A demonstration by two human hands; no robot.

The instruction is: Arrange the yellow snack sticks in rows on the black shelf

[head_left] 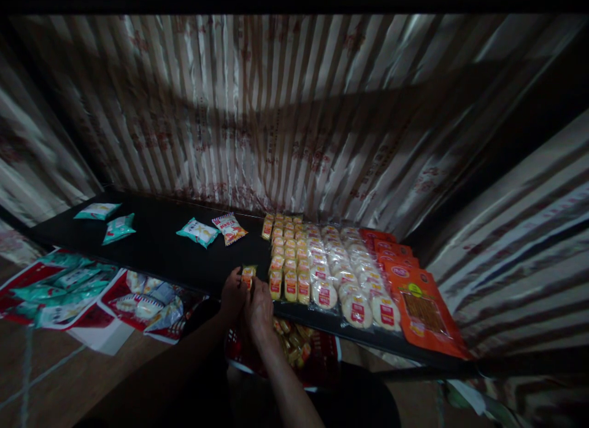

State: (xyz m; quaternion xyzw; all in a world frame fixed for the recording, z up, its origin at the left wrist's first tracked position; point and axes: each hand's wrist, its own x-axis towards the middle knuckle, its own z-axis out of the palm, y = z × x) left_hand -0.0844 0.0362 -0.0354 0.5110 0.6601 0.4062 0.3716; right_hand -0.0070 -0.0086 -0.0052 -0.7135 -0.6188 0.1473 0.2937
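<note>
My left hand (232,295) and my right hand (260,308) meet at the front edge of a black table top (156,247). Between their fingertips is a small yellow snack packet (248,276). Just to the right, rows of similar yellow packets (289,262) stand packed together. Beyond them lie round white snack packs with red labels (343,280), then flat orange packets (426,311). At the table's left are several teal-and-white packets (197,232) and a red-and-white packet (229,228), all out of reach of my fingers.
Striped, shiny corrugated sheeting (257,108) forms the walls behind and to the right. Below the table's front edge, a red printed bag (294,348) holds yellow packets. On the floor to the left are printed bags (55,290) with teal and white packets.
</note>
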